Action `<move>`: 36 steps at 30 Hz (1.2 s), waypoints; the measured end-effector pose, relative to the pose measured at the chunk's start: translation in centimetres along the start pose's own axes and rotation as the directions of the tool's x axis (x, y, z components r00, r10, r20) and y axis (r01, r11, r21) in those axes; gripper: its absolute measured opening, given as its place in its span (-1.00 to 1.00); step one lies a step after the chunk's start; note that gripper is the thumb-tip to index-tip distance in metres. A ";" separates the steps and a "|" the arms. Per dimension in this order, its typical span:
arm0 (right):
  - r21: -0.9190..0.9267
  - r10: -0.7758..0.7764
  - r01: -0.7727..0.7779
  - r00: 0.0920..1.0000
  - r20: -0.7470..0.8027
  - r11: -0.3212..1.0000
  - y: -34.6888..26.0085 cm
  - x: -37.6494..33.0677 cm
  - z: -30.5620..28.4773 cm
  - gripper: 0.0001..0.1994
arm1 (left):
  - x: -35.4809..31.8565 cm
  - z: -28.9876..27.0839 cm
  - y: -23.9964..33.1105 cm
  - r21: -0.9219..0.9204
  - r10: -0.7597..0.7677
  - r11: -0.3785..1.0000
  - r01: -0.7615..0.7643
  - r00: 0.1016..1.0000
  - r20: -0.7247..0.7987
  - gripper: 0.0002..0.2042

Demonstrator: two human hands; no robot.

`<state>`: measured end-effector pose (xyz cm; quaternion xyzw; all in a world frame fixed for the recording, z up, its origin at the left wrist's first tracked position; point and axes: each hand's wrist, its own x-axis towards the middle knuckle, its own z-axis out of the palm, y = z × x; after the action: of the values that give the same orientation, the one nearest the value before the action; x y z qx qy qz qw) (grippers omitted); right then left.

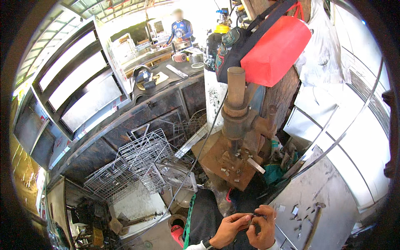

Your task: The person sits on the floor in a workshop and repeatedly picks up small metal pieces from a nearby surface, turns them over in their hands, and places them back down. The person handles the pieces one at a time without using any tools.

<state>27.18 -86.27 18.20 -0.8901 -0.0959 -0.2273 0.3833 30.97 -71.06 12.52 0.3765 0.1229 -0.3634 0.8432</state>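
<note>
My left hand [228, 230] and my right hand [262, 228] meet over my lap near the lower edge. The fingertips of both are pinched around a small dark piece [251, 221], mostly hidden by the fingers; its kind cannot be made out. Beyond my knees stands a rusty press [238, 118] with a round upright shaft. On its brown base plate [213, 156] lie several small metal bits [236, 171] and a pale flat bar [256, 165]. Neither hand touches the press.
To the right, a hammer [315, 223] and small metal offcuts [295, 210] lie on a grey sheet. Wire racks [143, 154] and a fan [173, 173] stand left. A red bag [273, 52] hangs above the press. A cable [193, 164] crosses the view. A person [180, 30] works far back.
</note>
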 end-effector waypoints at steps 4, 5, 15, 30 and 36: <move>0.242 0.050 -0.060 0.998 0.049 0.968 0.9 -3.0 -0.4 -0.74 | 2.8 -0.6 0.3 -0.074 0.053 0.996 -0.059 0.996 -0.075 -0.68; 0.260 0.123 -0.130 0.992 0.040 0.957 1.5 -3.8 -0.6 -0.80 | 3.8 -0.6 0.6 -0.076 0.101 0.991 -0.109 0.990 -0.104 -0.67; -0.093 0.578 -0.713 0.631 -0.517 0.695 19.6 -16.8 -12.5 -0.64 | 14.5 2.2 -4.2 0.719 0.335 0.518 -0.464 0.883 0.328 -0.76; -0.409 0.550 -0.606 0.794 -0.259 0.682 21.7 -12.6 -5.8 -0.48 | 17.1 0.7 -9.4 0.634 0.278 -0.129 -0.763 0.585 0.762 -0.63; -0.319 0.586 -0.635 0.773 -0.244 0.704 24.0 -13.2 -7.4 -0.50 | 12.7 -1.1 -6.7 0.731 0.435 0.018 -0.682 0.664 0.609 -0.66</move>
<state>21.43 -108.10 1.03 -0.9124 0.2749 -0.1562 0.2601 35.31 -79.91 2.00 0.7631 -0.3627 -0.0339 0.5339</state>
